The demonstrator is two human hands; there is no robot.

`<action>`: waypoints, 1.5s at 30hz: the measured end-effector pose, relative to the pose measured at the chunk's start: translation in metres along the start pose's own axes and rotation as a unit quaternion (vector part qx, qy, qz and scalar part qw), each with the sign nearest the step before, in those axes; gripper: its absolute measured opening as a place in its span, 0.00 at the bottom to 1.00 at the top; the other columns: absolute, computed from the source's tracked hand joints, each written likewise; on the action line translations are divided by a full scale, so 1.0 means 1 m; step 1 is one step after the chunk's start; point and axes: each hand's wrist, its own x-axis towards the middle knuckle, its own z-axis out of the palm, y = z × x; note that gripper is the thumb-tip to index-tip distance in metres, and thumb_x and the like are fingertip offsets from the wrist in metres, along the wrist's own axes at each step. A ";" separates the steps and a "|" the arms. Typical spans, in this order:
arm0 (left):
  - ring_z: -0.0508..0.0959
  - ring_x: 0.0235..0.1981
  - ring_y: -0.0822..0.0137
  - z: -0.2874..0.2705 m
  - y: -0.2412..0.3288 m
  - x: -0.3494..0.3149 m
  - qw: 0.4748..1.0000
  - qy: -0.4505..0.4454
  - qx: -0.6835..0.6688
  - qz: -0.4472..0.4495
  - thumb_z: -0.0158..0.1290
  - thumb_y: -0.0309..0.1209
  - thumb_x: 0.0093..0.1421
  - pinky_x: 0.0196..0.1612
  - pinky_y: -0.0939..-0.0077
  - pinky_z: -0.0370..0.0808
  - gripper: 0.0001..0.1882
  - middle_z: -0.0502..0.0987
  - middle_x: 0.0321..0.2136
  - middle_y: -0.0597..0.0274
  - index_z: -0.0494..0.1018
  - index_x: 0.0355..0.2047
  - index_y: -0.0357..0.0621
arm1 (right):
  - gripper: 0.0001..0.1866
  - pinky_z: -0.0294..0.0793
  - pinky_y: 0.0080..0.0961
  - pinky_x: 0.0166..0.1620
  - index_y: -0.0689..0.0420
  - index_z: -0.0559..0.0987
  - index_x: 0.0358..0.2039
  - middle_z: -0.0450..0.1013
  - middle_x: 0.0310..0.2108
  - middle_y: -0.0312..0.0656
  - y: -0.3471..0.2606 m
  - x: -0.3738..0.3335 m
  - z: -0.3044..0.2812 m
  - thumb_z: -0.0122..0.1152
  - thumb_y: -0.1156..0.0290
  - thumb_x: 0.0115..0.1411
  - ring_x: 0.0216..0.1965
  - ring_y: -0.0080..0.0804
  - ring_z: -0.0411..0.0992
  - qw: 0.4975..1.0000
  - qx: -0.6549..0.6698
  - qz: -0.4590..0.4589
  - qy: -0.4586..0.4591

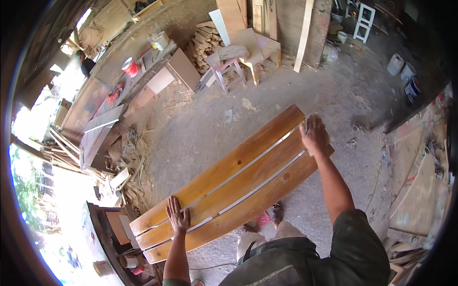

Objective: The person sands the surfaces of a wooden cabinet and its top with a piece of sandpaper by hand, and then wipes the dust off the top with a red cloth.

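A long slatted wooden bench top (260, 155), varnished amber-brown with narrow gaps between its three boards, lies slantwise in front of me. My left hand (178, 215) presses flat on its left part, fingers stretched out across the boards. At the right end, my right hand (315, 135) is closed over the end edge. A small dark grey thing shows beside its thumb, too little of it to name. What supports the bench top underneath is hidden.
Low stools (230, 71) and leaning boards stand at the back beside stacked wood offcuts (205, 42). A workbench on the left holds a red bucket (130, 67). Scrap wood (133, 183) litters the floor at left. Plastic containers (395, 65) stand at far right. A cabinet (114, 233) is near my left.
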 end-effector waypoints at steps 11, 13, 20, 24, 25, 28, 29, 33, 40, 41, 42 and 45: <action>0.46 0.78 0.49 0.000 -0.008 -0.010 1.000 0.010 -0.004 -0.019 0.48 0.50 0.67 0.77 0.47 0.39 0.44 0.49 0.77 0.45 0.51 0.75 0.37 | 0.37 0.50 0.55 0.74 0.61 0.63 0.69 0.58 0.71 0.58 -0.139 -0.119 0.010 0.60 0.57 0.64 0.75 0.57 0.52 0.938 0.163 -0.305 -0.014; 0.46 0.79 0.49 -0.003 0.000 -0.006 1.000 0.006 -0.013 -0.019 0.48 0.50 0.67 0.77 0.47 0.39 0.44 0.49 0.77 0.45 0.51 0.75 0.37 | 0.36 0.57 0.48 0.73 0.61 0.61 0.71 0.55 0.73 0.60 -0.089 -0.016 -0.001 0.53 0.54 0.69 0.75 0.58 0.52 0.969 0.189 -0.071 -0.144; 0.46 0.78 0.49 0.000 -0.002 -0.005 1.000 0.002 -0.005 -0.022 0.47 0.52 0.68 0.77 0.46 0.39 0.44 0.49 0.77 0.45 0.51 0.75 0.37 | 0.42 0.35 0.48 0.78 0.69 0.55 0.73 0.48 0.76 0.59 -0.178 -0.094 0.046 0.55 0.53 0.70 0.78 0.52 0.44 0.963 0.133 -0.231 -0.025; 0.46 0.78 0.49 -0.004 -0.007 -0.010 1.000 0.007 -0.002 -0.016 0.47 0.51 0.68 0.77 0.46 0.39 0.44 0.50 0.77 0.45 0.51 0.75 0.37 | 0.39 0.46 0.47 0.77 0.64 0.61 0.71 0.57 0.73 0.55 -0.174 -0.092 0.033 0.57 0.53 0.68 0.76 0.53 0.49 0.935 0.241 -0.256 -0.043; 0.46 0.78 0.49 -0.004 -0.007 -0.013 1.000 0.004 0.002 -0.022 0.47 0.51 0.68 0.77 0.46 0.39 0.43 0.50 0.77 0.44 0.51 0.75 0.37 | 0.37 0.46 0.46 0.77 0.60 0.60 0.73 0.55 0.74 0.53 -0.148 -0.053 0.032 0.55 0.54 0.69 0.77 0.52 0.48 0.958 0.218 -0.180 -0.043; 0.47 0.78 0.48 -0.002 0.000 0.002 1.000 0.001 -0.004 -0.004 0.48 0.50 0.67 0.77 0.46 0.39 0.44 0.49 0.77 0.44 0.52 0.75 0.37 | 0.40 0.42 0.44 0.78 0.62 0.57 0.74 0.49 0.77 0.53 -0.085 0.031 0.030 0.54 0.52 0.70 0.78 0.50 0.45 0.991 0.126 -0.036 0.033; 0.47 0.78 0.48 -0.003 0.009 0.014 1.000 0.005 -0.010 0.013 0.48 0.50 0.67 0.77 0.46 0.39 0.44 0.49 0.77 0.44 0.51 0.75 0.37 | 0.40 0.41 0.44 0.78 0.62 0.56 0.74 0.48 0.78 0.53 -0.075 0.042 0.049 0.54 0.52 0.71 0.78 0.49 0.44 0.993 0.076 -0.010 0.091; 0.47 0.78 0.48 -0.008 0.005 -0.004 1.000 0.003 -0.010 -0.013 0.48 0.50 0.67 0.77 0.46 0.39 0.44 0.50 0.76 0.43 0.52 0.75 0.37 | 0.40 0.39 0.47 0.78 0.64 0.58 0.73 0.49 0.77 0.54 -0.175 -0.076 0.047 0.55 0.51 0.70 0.78 0.51 0.43 0.971 0.132 -0.199 -0.010; 0.46 0.78 0.49 -0.011 0.001 -0.004 0.999 -0.006 -0.009 -0.039 0.52 0.49 0.65 0.77 0.47 0.39 0.46 0.49 0.77 0.45 0.51 0.75 0.37 | 0.32 0.65 0.48 0.67 0.62 0.75 0.59 0.68 0.63 0.60 -0.092 0.035 0.004 0.59 0.47 0.66 0.66 0.60 0.65 0.982 0.173 0.030 -0.072; 0.45 0.78 0.49 -0.010 0.004 -0.005 0.999 0.001 -0.005 -0.033 0.54 0.49 0.64 0.77 0.47 0.38 0.46 0.49 0.77 0.46 0.52 0.75 0.37 | 0.35 0.70 0.47 0.63 0.64 0.78 0.57 0.73 0.58 0.61 -0.065 0.069 -0.012 0.54 0.41 0.69 0.62 0.61 0.70 0.967 0.153 0.172 -0.108; 0.45 0.79 0.49 -0.016 0.004 0.002 1.000 -0.003 -0.004 -0.029 0.54 0.49 0.64 0.77 0.47 0.38 0.46 0.49 0.77 0.46 0.52 0.75 0.37 | 0.35 0.61 0.52 0.67 0.62 0.73 0.62 0.64 0.65 0.60 -0.026 0.095 -0.005 0.47 0.43 0.71 0.67 0.59 0.61 0.980 0.067 0.129 -0.138; 0.44 0.79 0.53 -0.016 0.003 0.013 0.999 -0.003 -0.035 -0.022 0.51 0.53 0.66 0.78 0.48 0.38 0.46 0.49 0.77 0.49 0.52 0.75 0.39 | 0.37 0.45 0.57 0.75 0.56 0.49 0.77 0.38 0.79 0.54 0.048 0.127 0.026 0.35 0.48 0.77 0.78 0.56 0.43 0.985 -0.145 -0.034 0.090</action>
